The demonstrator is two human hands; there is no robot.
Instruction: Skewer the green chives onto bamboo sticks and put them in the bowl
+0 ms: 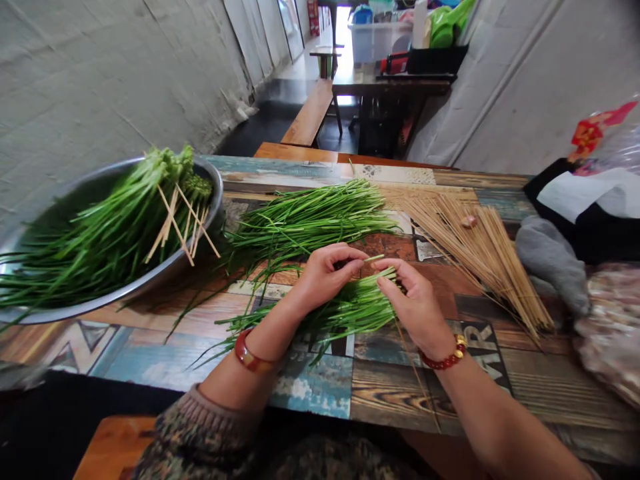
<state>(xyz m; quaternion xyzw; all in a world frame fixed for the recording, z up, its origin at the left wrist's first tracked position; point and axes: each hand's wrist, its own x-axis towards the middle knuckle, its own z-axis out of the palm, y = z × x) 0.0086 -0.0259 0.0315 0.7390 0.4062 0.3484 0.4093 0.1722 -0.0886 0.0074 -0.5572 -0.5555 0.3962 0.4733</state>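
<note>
My left hand (330, 272) is closed, pinching a single chive stalk (375, 257) whose pale end points right. Opposite it, my right hand (411, 293) grips a row of chives (357, 307) by their pale ends, fingers and thumb closed. A thin bamboo skewer (419, 380) runs from that row toward the table's near edge; its upper part is hidden by the chives and fingers. The green leaves trail left beneath my left forearm. Just beyond my hands lies a loose pile of chives (315, 217).
On the left, a large metal basin (213, 200) holds chives on skewers (175, 217). Loose bamboo skewers (493, 267) fan out at the right, beside a grey cloth-like bundle (550, 260) and a plastic bag (610, 327). A bench (310, 113) stands beyond the patterned table (320, 387).
</note>
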